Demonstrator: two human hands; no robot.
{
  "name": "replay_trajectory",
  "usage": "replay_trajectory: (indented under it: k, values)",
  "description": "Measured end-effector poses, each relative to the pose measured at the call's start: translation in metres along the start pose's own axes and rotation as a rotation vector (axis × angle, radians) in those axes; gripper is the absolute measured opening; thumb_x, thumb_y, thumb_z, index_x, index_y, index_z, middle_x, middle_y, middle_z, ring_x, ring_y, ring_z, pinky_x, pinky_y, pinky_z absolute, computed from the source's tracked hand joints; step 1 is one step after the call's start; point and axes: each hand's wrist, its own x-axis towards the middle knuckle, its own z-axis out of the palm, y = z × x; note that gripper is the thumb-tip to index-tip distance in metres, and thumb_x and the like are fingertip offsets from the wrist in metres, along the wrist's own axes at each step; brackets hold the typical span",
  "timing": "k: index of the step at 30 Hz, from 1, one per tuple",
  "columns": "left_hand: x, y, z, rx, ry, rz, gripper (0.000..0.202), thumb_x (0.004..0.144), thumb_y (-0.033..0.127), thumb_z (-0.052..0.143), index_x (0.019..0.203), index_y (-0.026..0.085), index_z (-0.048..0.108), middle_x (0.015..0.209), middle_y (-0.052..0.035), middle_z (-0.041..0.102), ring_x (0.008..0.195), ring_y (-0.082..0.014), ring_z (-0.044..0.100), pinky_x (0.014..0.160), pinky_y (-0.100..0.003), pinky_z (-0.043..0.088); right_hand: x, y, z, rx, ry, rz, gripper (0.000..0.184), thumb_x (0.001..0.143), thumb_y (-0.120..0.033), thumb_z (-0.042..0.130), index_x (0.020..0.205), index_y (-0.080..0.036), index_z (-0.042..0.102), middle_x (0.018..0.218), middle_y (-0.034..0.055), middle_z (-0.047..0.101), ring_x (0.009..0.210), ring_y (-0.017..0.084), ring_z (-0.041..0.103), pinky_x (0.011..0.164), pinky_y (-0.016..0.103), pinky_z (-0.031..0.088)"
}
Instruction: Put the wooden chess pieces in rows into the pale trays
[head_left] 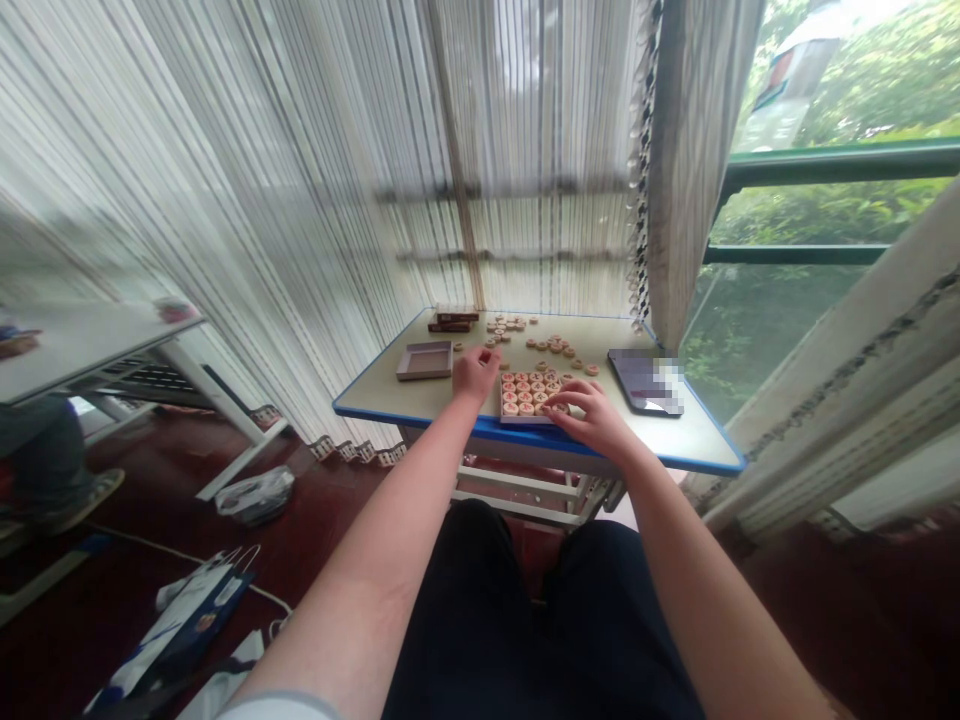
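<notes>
A shallow box (517, 420) of round wooden Chinese chess pieces (526, 395) lies at the table's near edge, the pieces set in rows with red characters showing. My right hand (592, 412) reaches over the box's right side, its thumb and fingertips closed around a piece there. Just beyond the box's left corner is my left hand (475, 374), fingers curled together in a pinch; whatever they hold is too small to make out. More loose pieces (555, 345) lie scattered behind the box. To the left sits an open, shallow box lid (425, 361).
The blue-edged table (375, 385) also bears dark stacked boxes (453, 319) at the back left and a phone or tablet (637, 380) at the right. String curtains hang behind. Bags (195, 620) lie on the floor at left, near another table and a person's leg (45, 470).
</notes>
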Motion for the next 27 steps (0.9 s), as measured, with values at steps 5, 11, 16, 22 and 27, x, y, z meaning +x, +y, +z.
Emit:
replay_trajectory:
  k: [5,11,16,22,27]
  values:
    - [0.000,-0.006,0.003,-0.059,-0.045,0.027,0.029,0.083,0.040,0.051,0.085,0.017,0.068,0.076,-0.0045,0.067,0.064,-0.0148,0.058,0.067,-0.028,0.046,-0.002,-0.003,-0.005,0.060,0.003,0.061,0.021,0.082,-0.040,0.058,0.093,-0.027,0.070,0.099,0.0058,0.060,0.104,0.024,0.050,0.095,0.041,0.038]
    - [0.001,-0.010,0.006,-0.151,-0.029,0.026,0.037,0.088,0.037,0.047,0.118,0.019,0.059,0.090,-0.0065,0.063,0.061,-0.0118,0.055,0.071,-0.029,0.049,-0.002,-0.003,-0.006,0.133,0.023,0.149,0.035,0.081,-0.040,0.058,0.113,-0.026,0.060,0.107,0.0066,0.058,0.105,0.024,0.050,0.093,0.041,0.041]
    - [-0.001,-0.005,0.003,-0.140,-0.116,-0.013,0.039,0.089,0.038,0.045,0.121,0.020,0.056,0.097,-0.0074,0.062,0.062,-0.0116,0.056,0.075,-0.031,0.051,-0.002,0.001,-0.005,0.178,0.023,0.239,0.044,0.081,-0.040,0.057,0.122,-0.026,0.051,0.108,0.0079,0.059,0.096,0.024,0.054,0.082,0.040,0.047]
    - [-0.004,0.003,-0.001,-0.128,-0.223,-0.029,0.037,0.088,0.040,0.043,0.118,0.022,0.056,0.103,-0.0085,0.060,0.066,-0.0128,0.057,0.076,-0.032,0.051,-0.001,0.006,-0.003,0.189,-0.015,0.271,0.039,0.082,-0.039,0.055,0.120,-0.031,0.052,0.112,0.0077,0.059,0.104,0.026,0.054,0.088,0.044,0.046]
    - [-0.003,0.001,-0.002,-0.145,-0.170,-0.051,0.041,0.088,0.043,0.042,0.123,0.022,0.050,0.111,-0.0123,0.058,0.087,-0.0191,0.060,0.085,-0.035,0.049,-0.002,0.011,-0.002,0.216,0.025,0.309,0.035,0.081,-0.040,0.056,0.116,-0.035,0.055,0.121,0.0076,0.056,0.112,0.028,0.051,0.088,0.043,0.048]
